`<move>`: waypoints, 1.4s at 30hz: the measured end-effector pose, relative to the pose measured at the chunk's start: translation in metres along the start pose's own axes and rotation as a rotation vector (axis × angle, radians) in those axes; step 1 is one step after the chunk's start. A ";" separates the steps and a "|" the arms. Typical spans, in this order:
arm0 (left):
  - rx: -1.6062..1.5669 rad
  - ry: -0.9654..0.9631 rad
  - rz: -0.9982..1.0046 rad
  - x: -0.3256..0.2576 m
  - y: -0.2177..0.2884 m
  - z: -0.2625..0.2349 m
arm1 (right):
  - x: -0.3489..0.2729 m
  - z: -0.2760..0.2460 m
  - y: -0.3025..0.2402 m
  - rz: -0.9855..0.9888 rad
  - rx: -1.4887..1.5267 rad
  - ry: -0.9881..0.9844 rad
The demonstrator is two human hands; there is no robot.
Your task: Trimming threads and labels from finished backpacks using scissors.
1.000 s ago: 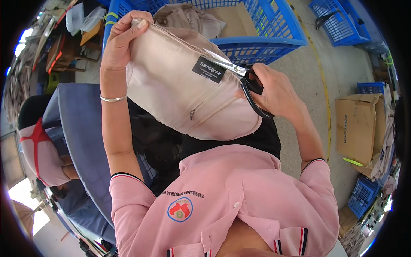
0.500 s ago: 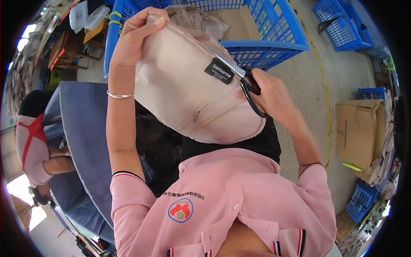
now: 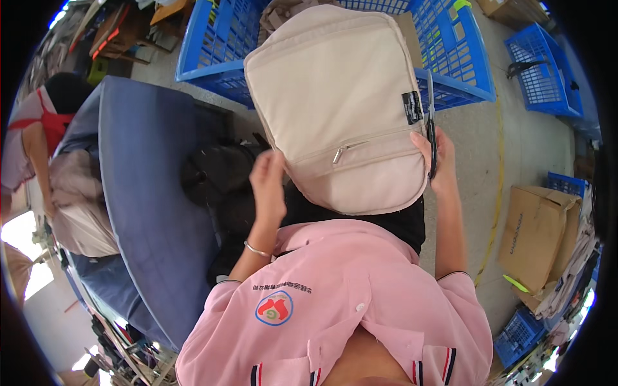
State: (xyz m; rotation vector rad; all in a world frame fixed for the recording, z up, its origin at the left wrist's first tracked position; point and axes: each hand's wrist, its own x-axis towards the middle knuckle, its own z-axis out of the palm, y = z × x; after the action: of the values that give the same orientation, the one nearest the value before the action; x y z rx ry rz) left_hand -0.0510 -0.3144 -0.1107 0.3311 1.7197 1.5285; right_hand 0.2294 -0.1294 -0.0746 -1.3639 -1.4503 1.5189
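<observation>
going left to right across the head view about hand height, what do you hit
Co-worker in red apron → blue-grey padded table → left hand → beige bag → scissors in the right hand → cardboard box

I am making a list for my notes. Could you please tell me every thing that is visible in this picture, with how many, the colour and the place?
bag: 1, beige with a zip pocket and a small black label, held up in the centre
scissors: 1, dark, along the bag's right edge
crates: several, blue, top and right side, on the floor
cardboard box: 1, brown, right
padded table top: 1, dark blue, left
dark items: black, beside the table top
another person: 1, far left
left hand: 1, at the bag's lower left edge
right hand: 1, holding scissors and bag's right edge
</observation>
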 end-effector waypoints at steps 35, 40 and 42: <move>0.763 -0.575 1.305 0.124 0.203 0.117 | 0.005 -0.026 -0.092 -0.602 -0.984 0.002; 0.759 -0.596 1.253 0.122 0.204 0.117 | 0.027 -0.026 -0.116 -0.617 -1.112 -0.127; 0.764 -0.608 1.247 0.122 0.205 0.119 | 0.035 -0.020 -0.123 -0.612 -1.127 -0.146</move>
State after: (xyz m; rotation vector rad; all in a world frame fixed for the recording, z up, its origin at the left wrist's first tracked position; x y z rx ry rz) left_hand -0.1093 -0.1009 0.0372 2.3111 1.5012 1.1292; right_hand 0.2134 -0.0664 0.0377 -1.1250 -2.6841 0.3451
